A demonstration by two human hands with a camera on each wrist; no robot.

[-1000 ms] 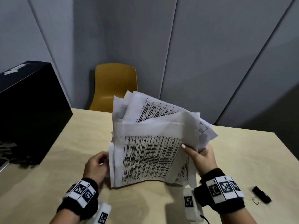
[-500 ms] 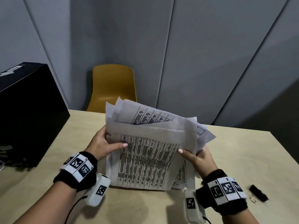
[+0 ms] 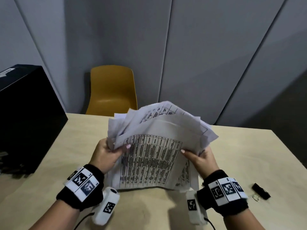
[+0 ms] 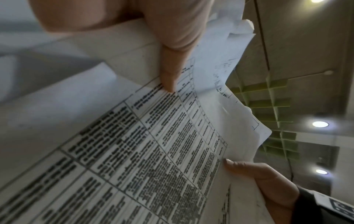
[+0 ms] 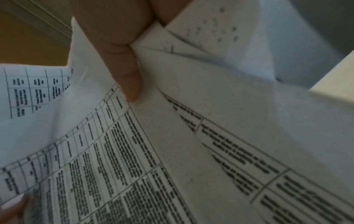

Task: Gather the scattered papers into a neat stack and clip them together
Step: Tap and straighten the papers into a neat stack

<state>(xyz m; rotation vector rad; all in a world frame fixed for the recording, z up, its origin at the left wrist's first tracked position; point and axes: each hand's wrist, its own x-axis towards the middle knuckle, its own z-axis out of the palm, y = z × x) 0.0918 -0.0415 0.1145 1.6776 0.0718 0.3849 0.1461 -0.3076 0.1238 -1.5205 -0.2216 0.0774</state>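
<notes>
A pale, matte wooden table (image 3: 232,155) with faint grain is seen from the head camera, backed by smooth grey wall panels (image 3: 207,55) split by thin dark seams. On the table's left part a large glossy black box (image 3: 28,117) stands, with a white label on its top whose writing cannot be read. Behind the far edge a mustard-yellow moulded plastic chair (image 3: 113,90) with a rounded back is placed. The uneven bundle of thin white printed papers (image 3: 152,163) is held upright near the table's middle, its lower edge at or just above the tabletop; its upper edges are fanned and misaligned. The front sheet bears a ruled table of dense black text, too blurred to be read in any view. The bundle's left edge is gripped by the left hand (image 3: 106,155), thumb laid across the front sheet and fingers curled behind; its right edge is gripped likewise by the right hand (image 3: 201,159). Black knitted wristbands carrying white square-patterned marker tags are worn on both wrists, with white camera housings below them. Near the table's right edge, well apart from the papers, a small black binder clip (image 3: 260,191) with a thin wire loop is lying.
</notes>
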